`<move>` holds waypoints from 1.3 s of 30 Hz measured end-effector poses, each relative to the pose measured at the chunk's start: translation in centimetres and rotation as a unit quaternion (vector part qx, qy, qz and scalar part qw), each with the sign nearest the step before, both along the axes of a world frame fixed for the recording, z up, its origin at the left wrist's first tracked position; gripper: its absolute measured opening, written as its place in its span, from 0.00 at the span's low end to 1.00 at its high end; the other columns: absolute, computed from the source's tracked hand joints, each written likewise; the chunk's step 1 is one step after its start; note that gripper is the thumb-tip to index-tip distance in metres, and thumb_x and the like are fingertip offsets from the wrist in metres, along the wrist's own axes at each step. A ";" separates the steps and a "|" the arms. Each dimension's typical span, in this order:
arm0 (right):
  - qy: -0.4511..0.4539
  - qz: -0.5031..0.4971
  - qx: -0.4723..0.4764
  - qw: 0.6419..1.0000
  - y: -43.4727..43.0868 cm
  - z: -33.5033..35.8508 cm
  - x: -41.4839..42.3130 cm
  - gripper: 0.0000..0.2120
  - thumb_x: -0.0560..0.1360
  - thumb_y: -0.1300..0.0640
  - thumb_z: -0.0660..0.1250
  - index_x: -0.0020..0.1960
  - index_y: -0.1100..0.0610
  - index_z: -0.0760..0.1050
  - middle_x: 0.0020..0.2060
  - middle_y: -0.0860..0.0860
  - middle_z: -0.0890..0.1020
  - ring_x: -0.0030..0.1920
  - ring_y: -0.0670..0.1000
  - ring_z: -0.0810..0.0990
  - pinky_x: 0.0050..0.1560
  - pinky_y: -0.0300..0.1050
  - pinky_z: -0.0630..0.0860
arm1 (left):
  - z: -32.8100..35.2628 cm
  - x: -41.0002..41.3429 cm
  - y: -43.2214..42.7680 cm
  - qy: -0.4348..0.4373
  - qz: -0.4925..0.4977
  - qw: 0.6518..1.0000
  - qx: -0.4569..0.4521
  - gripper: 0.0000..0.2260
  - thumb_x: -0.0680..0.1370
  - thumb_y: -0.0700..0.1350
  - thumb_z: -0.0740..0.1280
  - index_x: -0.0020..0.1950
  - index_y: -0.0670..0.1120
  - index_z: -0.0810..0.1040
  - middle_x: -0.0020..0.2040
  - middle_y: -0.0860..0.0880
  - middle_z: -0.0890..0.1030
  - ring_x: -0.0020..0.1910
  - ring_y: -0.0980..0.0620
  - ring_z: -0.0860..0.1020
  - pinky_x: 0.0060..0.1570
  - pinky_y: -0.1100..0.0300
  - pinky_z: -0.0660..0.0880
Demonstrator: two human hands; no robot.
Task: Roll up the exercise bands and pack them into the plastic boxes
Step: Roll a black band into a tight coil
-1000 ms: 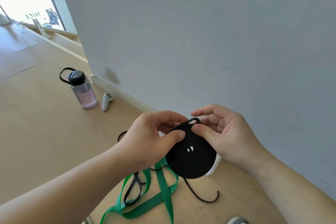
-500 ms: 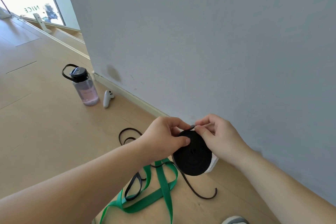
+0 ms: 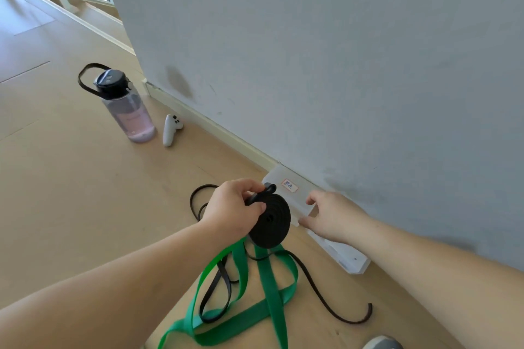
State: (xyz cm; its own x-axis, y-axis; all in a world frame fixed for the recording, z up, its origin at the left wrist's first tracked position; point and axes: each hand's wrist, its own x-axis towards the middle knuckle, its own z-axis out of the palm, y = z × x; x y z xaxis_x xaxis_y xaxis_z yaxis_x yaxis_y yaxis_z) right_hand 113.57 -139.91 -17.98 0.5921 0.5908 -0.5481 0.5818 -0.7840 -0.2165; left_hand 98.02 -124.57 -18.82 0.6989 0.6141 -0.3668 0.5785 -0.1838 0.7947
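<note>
You had most of the job left, I judge: the green band (image 3: 272, 286) lay unrolled on the floor at 6 o'clock from your hands, tangled with loose black bands (image 3: 334, 300). The plastic boxes (image 3: 286, 178) sat by the wall at 1 o'clock, with nothing visibly packed. Your left hand (image 3: 231, 208) pinched the one rolled black band (image 3: 270, 221). At 3 o'clock your right hand (image 3: 333, 217), spread, touched a box's edge.

- Left hand (image 3: 235, 208) up in the middle, fingers and thumb curled round the black band roll (image 3: 272, 221); bare forearm in from lower left.
- Right hand (image 3: 334, 217) just beside it, back upward, fingers spread, tips touching the plastic box (image 3: 297, 201); forearm in from the right.
</note>
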 end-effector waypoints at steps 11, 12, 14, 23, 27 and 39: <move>-0.106 0.070 0.036 0.991 4.7 -13.3 4.7 0.31 0.76 0.40 0.70 0.74 0.48 0.65 0.68 0.48 0.70 0.68 0.52 0.70 0.59 0.49 0.76 | -9.2 4.2 6.1 0.028 -0.030 0.999 -0.013 0.14 0.77 0.45 0.74 0.59 0.60 0.83 0.48 0.58 0.85 0.46 0.54 0.84 0.46 0.59 0.82; -0.114 0.076 0.029 0.990 4.7 -14.1 5.1 0.30 0.77 0.41 0.70 0.74 0.48 0.65 0.68 0.48 0.70 0.69 0.53 0.70 0.59 0.49 0.76 | -9.9 4.4 6.3 0.025 -0.026 0.999 -0.018 0.13 0.77 0.44 0.74 0.58 0.60 0.83 0.46 0.58 0.85 0.45 0.55 0.84 0.43 0.63 0.81; -0.126 0.082 0.017 0.988 4.8 -15.1 5.6 0.29 0.78 0.45 0.69 0.75 0.48 0.64 0.69 0.49 0.71 0.69 0.53 0.70 0.59 0.49 0.76 | -10.9 4.6 6.5 0.027 -0.031 0.999 -0.024 0.12 0.77 0.45 0.74 0.56 0.61 0.82 0.44 0.58 0.86 0.43 0.58 0.84 0.37 0.69 0.77; -0.033 -0.016 0.221 0.974 3.3 -15.6 6.2 0.22 0.80 0.49 0.70 0.72 0.53 0.76 0.66 0.47 0.80 0.65 0.49 0.78 0.64 0.40 0.73 | -12.9 4.6 7.5 -0.042 -0.004 0.999 -0.014 0.14 0.76 0.42 0.75 0.58 0.57 0.85 0.45 0.59 0.85 0.42 0.66 0.81 0.37 0.76 0.75; -0.024 -0.014 0.218 0.976 2.4 -14.5 6.2 0.19 0.82 0.50 0.66 0.72 0.52 0.76 0.67 0.45 0.80 0.68 0.48 0.77 0.66 0.39 0.71 | -13.1 5.2 6.8 -0.096 0.022 0.995 -0.013 0.13 0.76 0.40 0.75 0.58 0.54 0.85 0.44 0.58 0.85 0.41 0.67 0.81 0.39 0.77 0.75; -0.014 -0.071 0.168 0.983 1.8 -13.4 7.9 0.09 0.84 0.51 0.59 0.62 0.50 0.75 0.49 0.51 0.85 0.52 0.58 0.82 0.53 0.57 0.80 | -17.6 8.9 5.1 -0.147 -0.203 0.935 0.252 0.14 0.77 0.38 0.72 0.60 0.52 0.84 0.51 0.53 0.82 0.46 0.47 0.81 0.41 0.50 0.80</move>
State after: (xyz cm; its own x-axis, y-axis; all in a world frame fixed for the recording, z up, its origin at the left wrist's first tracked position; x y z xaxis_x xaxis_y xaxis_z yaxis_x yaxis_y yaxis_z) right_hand 121.44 -138.11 -31.40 0.6933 0.6466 -0.3182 0.4811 -0.7440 -0.4637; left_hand 106.89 -119.50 -36.40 0.9366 0.3204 0.1419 0.1507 -0.7340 0.6623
